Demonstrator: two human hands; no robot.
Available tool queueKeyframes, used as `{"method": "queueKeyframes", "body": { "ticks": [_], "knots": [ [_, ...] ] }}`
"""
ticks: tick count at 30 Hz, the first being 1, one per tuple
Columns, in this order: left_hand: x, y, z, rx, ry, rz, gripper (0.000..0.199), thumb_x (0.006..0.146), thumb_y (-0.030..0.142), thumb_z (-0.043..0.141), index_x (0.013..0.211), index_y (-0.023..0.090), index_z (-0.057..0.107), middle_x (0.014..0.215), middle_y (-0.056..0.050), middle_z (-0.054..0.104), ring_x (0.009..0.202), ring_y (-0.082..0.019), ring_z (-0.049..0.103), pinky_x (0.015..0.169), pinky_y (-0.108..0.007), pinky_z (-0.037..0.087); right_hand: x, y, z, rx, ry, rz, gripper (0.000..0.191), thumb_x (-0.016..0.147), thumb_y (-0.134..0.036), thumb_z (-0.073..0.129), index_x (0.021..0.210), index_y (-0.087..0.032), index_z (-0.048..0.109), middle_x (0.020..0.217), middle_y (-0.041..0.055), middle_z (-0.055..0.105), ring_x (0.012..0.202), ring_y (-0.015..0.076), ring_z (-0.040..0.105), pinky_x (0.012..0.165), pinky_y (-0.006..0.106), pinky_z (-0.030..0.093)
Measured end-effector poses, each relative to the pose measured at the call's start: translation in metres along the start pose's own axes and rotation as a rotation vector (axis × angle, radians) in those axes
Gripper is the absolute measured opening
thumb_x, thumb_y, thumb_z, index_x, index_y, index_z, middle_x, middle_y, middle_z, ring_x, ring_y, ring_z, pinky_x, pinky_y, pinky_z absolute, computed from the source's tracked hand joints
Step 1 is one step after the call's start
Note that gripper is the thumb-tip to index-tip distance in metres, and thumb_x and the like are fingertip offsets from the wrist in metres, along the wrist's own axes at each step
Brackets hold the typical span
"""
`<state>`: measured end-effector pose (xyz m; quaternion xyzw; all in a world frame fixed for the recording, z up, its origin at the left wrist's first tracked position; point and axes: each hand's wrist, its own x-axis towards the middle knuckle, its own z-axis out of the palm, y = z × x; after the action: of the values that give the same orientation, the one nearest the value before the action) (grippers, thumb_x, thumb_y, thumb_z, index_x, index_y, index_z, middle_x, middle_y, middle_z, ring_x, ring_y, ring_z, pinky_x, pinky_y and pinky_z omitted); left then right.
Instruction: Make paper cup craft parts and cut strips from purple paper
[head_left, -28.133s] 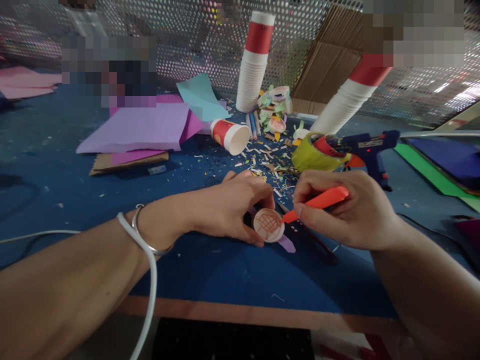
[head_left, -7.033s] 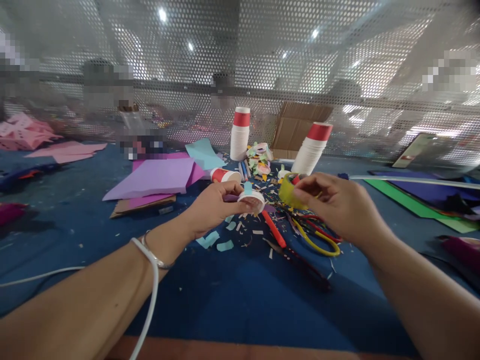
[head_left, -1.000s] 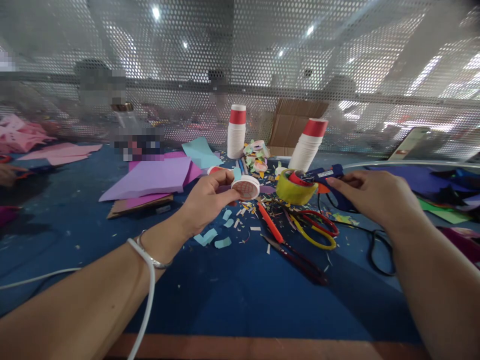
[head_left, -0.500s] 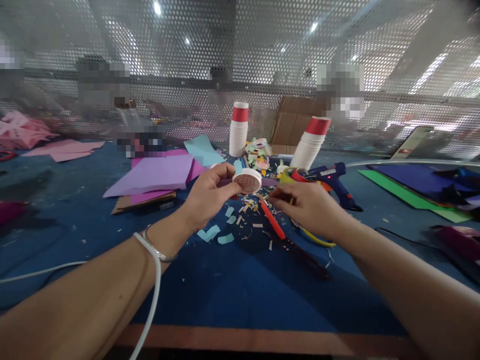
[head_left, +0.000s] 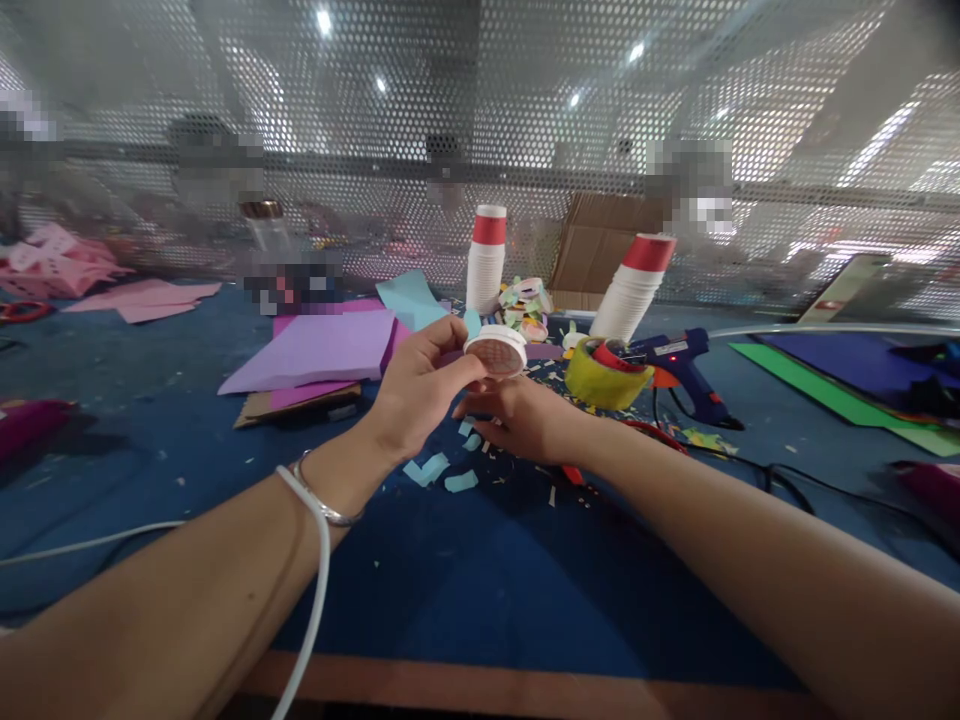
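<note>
While the left hand pinches the white disc, right hand just below it, fingers slightly parted.

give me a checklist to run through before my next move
- Left hand gripping the white disc: ok
- Right hand empty: cannot tell, its grip is partly hidden
- Glue gun apart from both hands: ok
- Orange marker capped: cannot tell, mostly hidden
- Table free of scraps by the right hand: not ok, blue scraps lie there
</note>
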<state>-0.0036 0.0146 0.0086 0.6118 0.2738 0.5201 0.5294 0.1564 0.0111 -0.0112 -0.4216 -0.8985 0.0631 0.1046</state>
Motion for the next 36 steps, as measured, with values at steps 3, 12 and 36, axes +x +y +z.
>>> {"method": "queueKeyframes", "body": {
  "ticks": [3,12,36],
  "knots": [
    [-0.001,0.0,0.0,0.013,-0.023,-0.028,0.022,0.069,0.018,0.073,0.068,0.02,0.051,0.066,0.004,0.059,0.061,-0.01,0.055,0.055,-0.025,0.044,0.001,0.0,0.002,-0.015,0.002,-0.015,0.032,0.089,-0.016,0.057,0.116,-0.02,0.075,0.124,0.0129,0.071,0.117,0.0276,0.063,0.099,0.04,0.048],
    [-0.003,0.001,0.001,-0.002,-0.079,-0.057,0.025,0.068,0.02,0.076,0.073,0.021,0.052,0.07,0.004,0.065,0.061,-0.011,0.058,0.055,-0.025,0.046,0.002,0.0,0.006,-0.014,-0.009,-0.056,0.034,0.086,-0.015,0.055,0.116,-0.015,0.072,0.115,0.015,0.073,0.106,0.0268,0.066,0.093,0.039,0.049],
    [-0.005,-0.002,0.001,0.093,-0.204,-0.035,0.013,0.072,0.019,0.074,0.072,0.02,0.062,0.08,0.0,0.065,0.075,-0.014,0.062,0.076,-0.032,0.053,-0.07,0.025,-0.046,0.521,0.555,0.325,0.019,0.085,-0.04,0.07,0.085,-0.022,0.071,0.092,0.005,0.075,0.084,0.0198,0.067,0.079,0.036,0.053]
  ]
}}
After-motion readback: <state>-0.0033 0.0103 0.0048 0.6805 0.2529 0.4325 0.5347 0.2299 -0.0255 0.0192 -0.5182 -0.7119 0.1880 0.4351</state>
